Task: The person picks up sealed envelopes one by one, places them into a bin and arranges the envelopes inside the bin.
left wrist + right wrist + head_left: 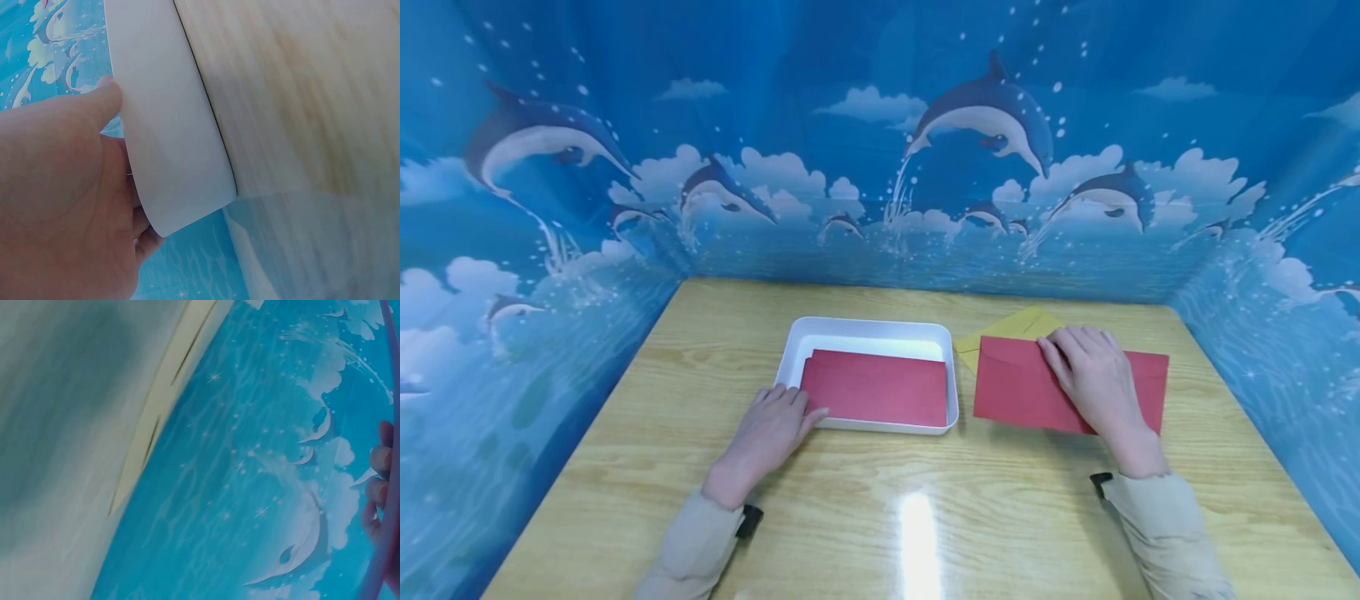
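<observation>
A white tray stands on the table with red envelopes stacked loosely inside. At its front left corner my left hand grips the rim, thumb along the front edge; the left wrist view has the fingers curling over the white tray wall. To the right of the tray, my right hand holds another red envelope by its upper edge. That envelope casts a shadow on the table below it. Fingertips show past its edge in the right wrist view. Yellow envelopes lie behind it, partly hidden.
The wooden table carries a bright light reflection near its front. A blue curtain printed with dolphins encloses the back and both sides. Dark bands sit at both sleeve cuffs.
</observation>
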Demonstrator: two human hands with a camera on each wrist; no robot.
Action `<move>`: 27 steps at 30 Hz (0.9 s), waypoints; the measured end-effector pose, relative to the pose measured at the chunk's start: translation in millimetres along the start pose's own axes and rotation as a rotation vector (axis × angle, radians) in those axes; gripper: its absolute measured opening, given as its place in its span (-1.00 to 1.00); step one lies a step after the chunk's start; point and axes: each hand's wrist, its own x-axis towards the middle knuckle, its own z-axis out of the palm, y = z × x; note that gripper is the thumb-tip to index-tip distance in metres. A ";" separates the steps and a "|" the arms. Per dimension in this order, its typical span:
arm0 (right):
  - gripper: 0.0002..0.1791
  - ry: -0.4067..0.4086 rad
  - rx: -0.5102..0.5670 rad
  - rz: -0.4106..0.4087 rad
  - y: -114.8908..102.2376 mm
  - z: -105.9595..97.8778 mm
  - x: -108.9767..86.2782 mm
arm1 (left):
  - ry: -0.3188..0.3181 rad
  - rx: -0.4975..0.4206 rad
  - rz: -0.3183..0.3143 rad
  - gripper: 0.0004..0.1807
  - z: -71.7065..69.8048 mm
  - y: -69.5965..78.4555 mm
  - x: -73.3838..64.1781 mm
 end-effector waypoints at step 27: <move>-0.78 -0.110 0.251 -0.084 -117.1 62.6 83.0 | 0.001 -0.001 0.001 -0.62 0.0 -0.8 0.5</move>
